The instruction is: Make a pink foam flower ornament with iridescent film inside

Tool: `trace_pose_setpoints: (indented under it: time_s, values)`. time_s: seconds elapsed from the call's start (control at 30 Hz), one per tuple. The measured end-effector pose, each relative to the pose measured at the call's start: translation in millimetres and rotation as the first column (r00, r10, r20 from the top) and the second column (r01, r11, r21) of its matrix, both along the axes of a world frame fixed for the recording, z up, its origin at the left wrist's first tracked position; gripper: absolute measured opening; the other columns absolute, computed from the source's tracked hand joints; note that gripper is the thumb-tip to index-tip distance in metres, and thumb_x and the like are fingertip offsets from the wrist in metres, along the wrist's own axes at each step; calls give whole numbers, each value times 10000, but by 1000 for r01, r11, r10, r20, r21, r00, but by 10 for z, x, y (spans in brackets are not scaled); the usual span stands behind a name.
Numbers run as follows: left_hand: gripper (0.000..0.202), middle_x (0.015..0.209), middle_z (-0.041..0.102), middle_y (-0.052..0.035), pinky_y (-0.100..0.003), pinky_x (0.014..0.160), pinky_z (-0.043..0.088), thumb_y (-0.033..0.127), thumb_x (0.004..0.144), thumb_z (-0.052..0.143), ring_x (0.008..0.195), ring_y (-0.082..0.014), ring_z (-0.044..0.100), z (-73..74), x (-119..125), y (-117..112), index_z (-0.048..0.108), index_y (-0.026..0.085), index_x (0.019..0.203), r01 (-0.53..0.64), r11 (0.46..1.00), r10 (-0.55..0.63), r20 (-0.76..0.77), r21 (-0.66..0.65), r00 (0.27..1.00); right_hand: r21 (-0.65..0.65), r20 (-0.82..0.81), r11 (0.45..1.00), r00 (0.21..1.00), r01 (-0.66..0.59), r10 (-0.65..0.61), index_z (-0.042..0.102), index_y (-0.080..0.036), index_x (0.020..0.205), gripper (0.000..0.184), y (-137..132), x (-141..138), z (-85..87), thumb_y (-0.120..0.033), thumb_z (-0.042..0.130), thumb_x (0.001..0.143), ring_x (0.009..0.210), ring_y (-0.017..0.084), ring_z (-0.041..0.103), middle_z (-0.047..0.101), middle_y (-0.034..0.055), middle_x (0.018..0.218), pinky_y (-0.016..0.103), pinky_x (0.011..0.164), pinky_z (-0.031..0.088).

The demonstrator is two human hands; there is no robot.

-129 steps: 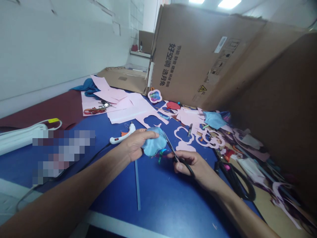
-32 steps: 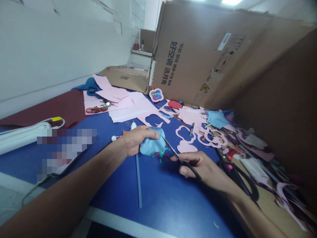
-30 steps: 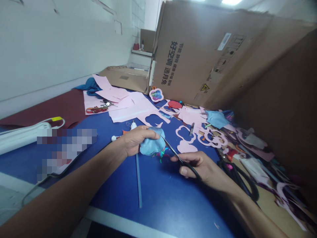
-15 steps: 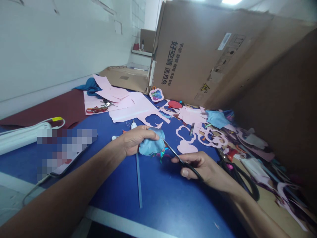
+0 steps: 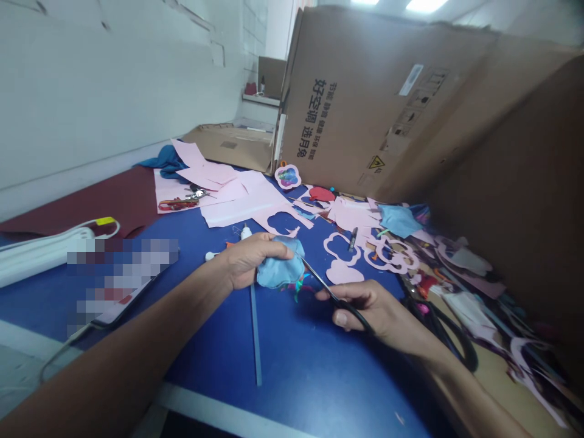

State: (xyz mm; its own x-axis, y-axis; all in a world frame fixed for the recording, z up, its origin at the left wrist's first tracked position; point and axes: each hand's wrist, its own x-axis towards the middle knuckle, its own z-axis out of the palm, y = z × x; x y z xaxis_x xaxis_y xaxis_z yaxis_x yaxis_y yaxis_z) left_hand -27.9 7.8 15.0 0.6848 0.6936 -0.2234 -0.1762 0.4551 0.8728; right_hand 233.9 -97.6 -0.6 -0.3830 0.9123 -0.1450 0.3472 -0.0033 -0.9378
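**Layout and Two-Hand Hold**

A corrugated cardboard carton stands along the far side of a blue worktable. Its face carries the dark printed characters 好空调 选月兔, a yellow warning triangle and a white label. Pink paper sheets lie at the far end of the table, and pink cut-out outlines lie to the right of the hands. A second pair of black-handled scissors rests further right, well apart from the hands. A white hot glue gun is mostly hidden behind the left hand. A thin pale blue strip lies below that hand. A pixelated patch at left cannot be read.

The left hand is closed around a blue padded fabric piece, apparently steadying it above the table. Multicoloured scraps show beneath it. The right hand is curled firmly through the black handles of the scissors, with the blade tips at the piece's edge. Whether they touch it cannot be told.
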Motion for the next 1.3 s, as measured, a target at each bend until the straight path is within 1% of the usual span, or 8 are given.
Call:
trace_pose_setpoints:
  time_s: [0.13,0.37,0.5,0.6,0.73,0.87,1.03,1.3]
  values:
    - [154,826,799,-185,-332,663,610,186,728,812,682,-235,760,-16,-3,-1,789,94,849,-23,1000,23,-8,3,1000,1,-4,1000,1000,14,-14,841,-173,1174,544,-3,-3,0,-620,827,865,619,111,351,489,-30,661,255,549,263]
    - [129,792,792,-171,-333,674,615,161,717,809,663,-225,749,14,29,-32,784,91,823,-65,998,65,-3,-20,998,-28,-34,999,999,19,-20,839,-188,1183,537,14,-9,-23,-610,847,851,622,112,357,486,-36,670,258,566,274]
    - [147,812,793,-150,-312,652,611,162,708,830,670,-215,747,12,57,-38,778,100,831,-145,988,144,-11,-47,989,-13,-50,999,998,42,-43,843,-218,1182,511,29,-14,-41,-594,867,836,644,114,341,482,-39,695,260,590,274]
    - [148,857,806,-158,-290,640,596,178,738,827,708,-219,760,3,74,-37,784,104,860,-189,981,189,-6,-38,982,-26,-51,998,997,57,-58,842,-230,1182,526,31,-20,-49,-610,872,821,658,121,342,494,-34,712,262,597,283]
    - [146,907,818,-184,-313,694,610,177,782,813,782,-247,781,-3,91,-43,793,98,902,-184,983,185,41,-21,982,-47,-56,997,997,53,-56,838,-232,1178,526,33,-36,-61,-614,872,818,673,122,338,507,-24,751,260,607,291]
    - [162,921,818,-186,-317,749,614,173,795,825,790,-239,780,-13,110,-58,793,91,930,-206,978,208,46,-41,977,-52,-72,996,995,71,-74,832,-218,1180,548,38,-57,-99,-622,873,812,675,123,336,491,-25,752,259,600,287]
    - [119,951,815,-175,-300,722,601,179,819,812,739,-207,753,-38,145,-86,787,100,905,-233,971,235,35,-63,971,-45,-114,996,990,83,-87,813,-186,1207,573,38,-89,-154,-625,850,840,656,115,336,480,-32,726,267,601,267]
    - [149,923,803,-153,-281,696,584,190,809,845,717,-189,735,-102,215,-135,788,99,913,-254,964,260,73,-81,963,6,-103,989,984,150,-149,814,-195,1190,573,29,-165,-174,-653,829,846,697,141,433,564,-4,745,269,620,331]
